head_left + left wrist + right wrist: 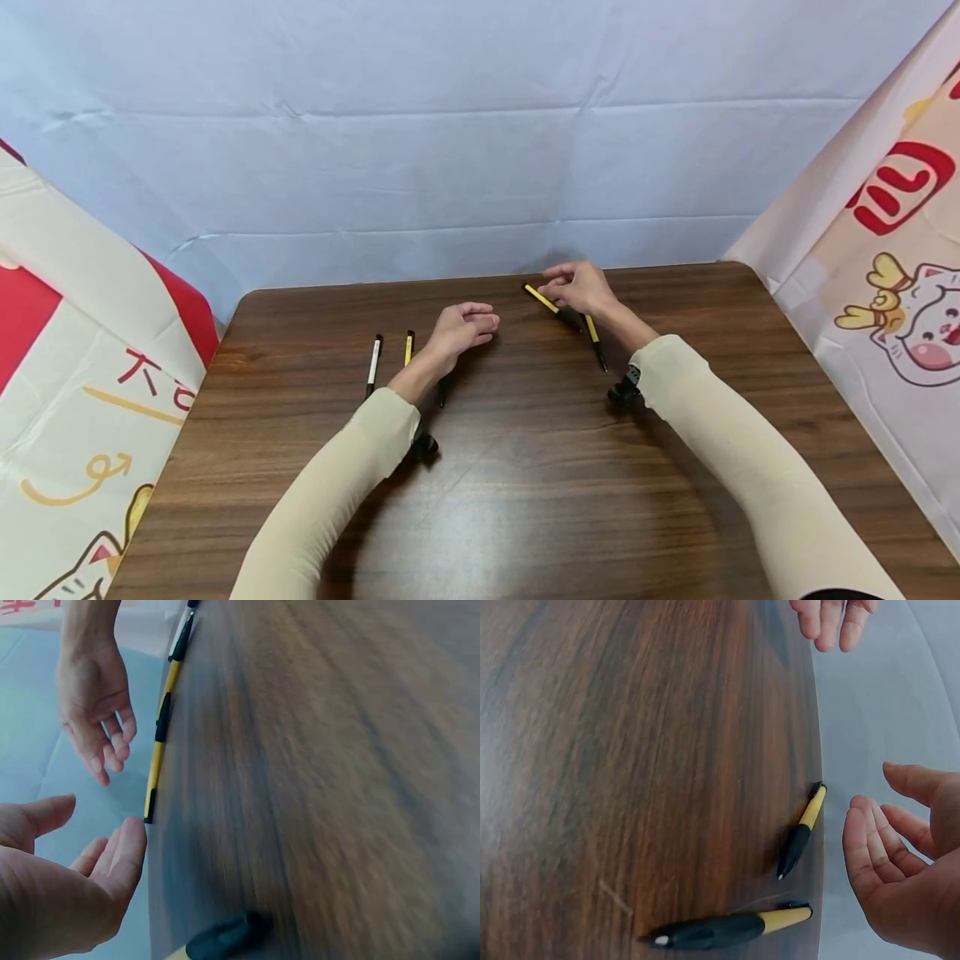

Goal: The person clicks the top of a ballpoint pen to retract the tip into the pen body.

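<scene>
My left hand (463, 327) hovers over the table with nothing in it, its fingers loosely bent and the thumb apart in the left wrist view. Behind its wrist lie a white pen (373, 364) and a yellow pen (408, 348); a dark pen tip (442, 395) pokes out beside the forearm. Toward the back edge, my right hand (581, 288) is above two yellow-and-black pens, one slanted pen (542, 297) and one pen (595, 337) partly hidden by the hand. The right wrist view shows this hand (907, 877) empty, thumb and fingers apart.
The brown wooden table (517, 467) ends at a pale cloth backdrop (450, 183). Printed cloths hang at the left (97, 375) and right (900, 292). A small black device (624, 390) is at the right wrist, another black device (425, 447) at the left.
</scene>
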Demonstrator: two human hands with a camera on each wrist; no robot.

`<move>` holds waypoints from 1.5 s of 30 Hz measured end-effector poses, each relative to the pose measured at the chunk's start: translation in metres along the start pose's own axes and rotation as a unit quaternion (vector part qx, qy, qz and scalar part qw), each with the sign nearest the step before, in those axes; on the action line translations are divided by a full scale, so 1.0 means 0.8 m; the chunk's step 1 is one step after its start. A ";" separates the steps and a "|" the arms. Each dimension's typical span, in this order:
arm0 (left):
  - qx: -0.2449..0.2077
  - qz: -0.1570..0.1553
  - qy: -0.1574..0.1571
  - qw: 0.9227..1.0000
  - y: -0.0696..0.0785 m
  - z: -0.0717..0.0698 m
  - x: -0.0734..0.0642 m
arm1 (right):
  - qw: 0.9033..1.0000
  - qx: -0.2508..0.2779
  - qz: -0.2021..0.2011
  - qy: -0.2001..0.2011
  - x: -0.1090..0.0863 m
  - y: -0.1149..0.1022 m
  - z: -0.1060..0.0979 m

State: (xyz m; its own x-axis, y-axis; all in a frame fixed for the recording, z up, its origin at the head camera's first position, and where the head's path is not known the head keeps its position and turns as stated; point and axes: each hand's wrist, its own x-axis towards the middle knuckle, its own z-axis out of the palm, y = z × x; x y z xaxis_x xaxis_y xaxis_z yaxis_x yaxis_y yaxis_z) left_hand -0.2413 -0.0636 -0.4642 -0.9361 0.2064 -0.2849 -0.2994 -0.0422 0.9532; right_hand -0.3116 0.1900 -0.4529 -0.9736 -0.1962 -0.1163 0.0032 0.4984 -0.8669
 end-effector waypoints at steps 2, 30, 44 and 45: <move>-0.014 0.000 0.001 1.000 0.001 0.002 0.005 | 1.000 -0.004 0.001 -0.001 0.000 0.003 -0.002; -0.007 0.011 0.048 0.999 0.004 0.048 0.056 | 0.999 -0.039 -0.010 -0.017 0.025 0.022 -0.014; 0.098 0.043 0.169 0.980 -0.017 0.106 0.053 | 0.998 -0.045 -0.022 -0.036 0.050 0.029 -0.008; 0.109 0.048 0.178 0.977 -0.019 0.110 0.054 | 0.998 -0.047 -0.024 -0.039 0.052 0.030 -0.007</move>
State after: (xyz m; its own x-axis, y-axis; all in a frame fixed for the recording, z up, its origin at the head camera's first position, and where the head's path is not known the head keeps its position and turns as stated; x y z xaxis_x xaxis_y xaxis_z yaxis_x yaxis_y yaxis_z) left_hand -0.2607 0.0316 -0.4820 -0.9744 -0.1425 -0.1738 -0.1974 0.1721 0.9651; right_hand -0.3535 0.1981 -0.4757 -0.9517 -0.2842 -0.1166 -0.0673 0.5633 -0.8235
